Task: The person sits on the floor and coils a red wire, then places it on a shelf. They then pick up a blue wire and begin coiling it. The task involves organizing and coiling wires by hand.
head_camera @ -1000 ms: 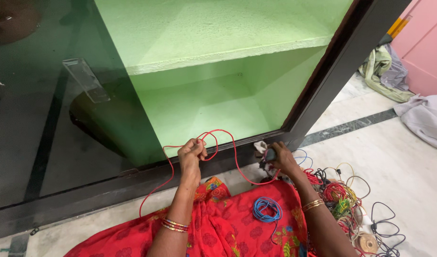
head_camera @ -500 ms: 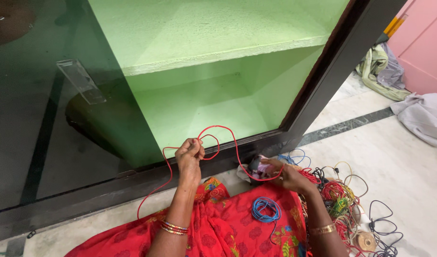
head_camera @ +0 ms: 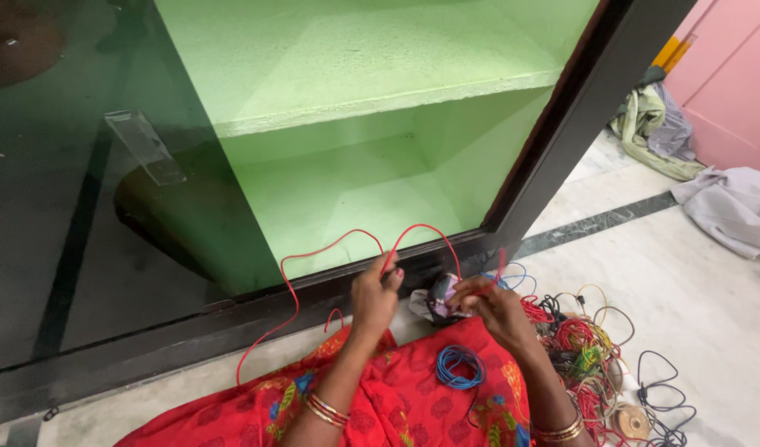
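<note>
Red wire (head_camera: 314, 252) runs in a long loose loop in front of the dark cabinet frame (head_camera: 554, 141), rising in two arcs above the person's hands and trailing down toward the floor (head_camera: 703, 290) on the left of the lap. The left hand (head_camera: 375, 296) pinches this wire between thumb and fingers at the dip between the two arcs, its grip closed firmly on the strand. The right hand (head_camera: 489, 305), just to the right of the left hand, is closed around a small dark bundle (head_camera: 443, 295) (some pale cloth or tape seems to be wrapped in it; I cannot tell exactly what it is), with the other end of the red wire appearing to reach it. Both hands hover just in front of the cabinet frame's lower rail.

A small blue wire coil (head_camera: 458, 367) lies on the red patterned cloth (head_camera: 396, 397) over the lap, below the hands. Right of the lap, a tangled pile of wires (head_camera: 587, 348) in red, yellow, green and black spreads over the floor.

To handle this well, I judge the wire should stay lightly taut between the two hands, fed in even lengths so the loose arcs do not kink or snag on the pile.
</note>
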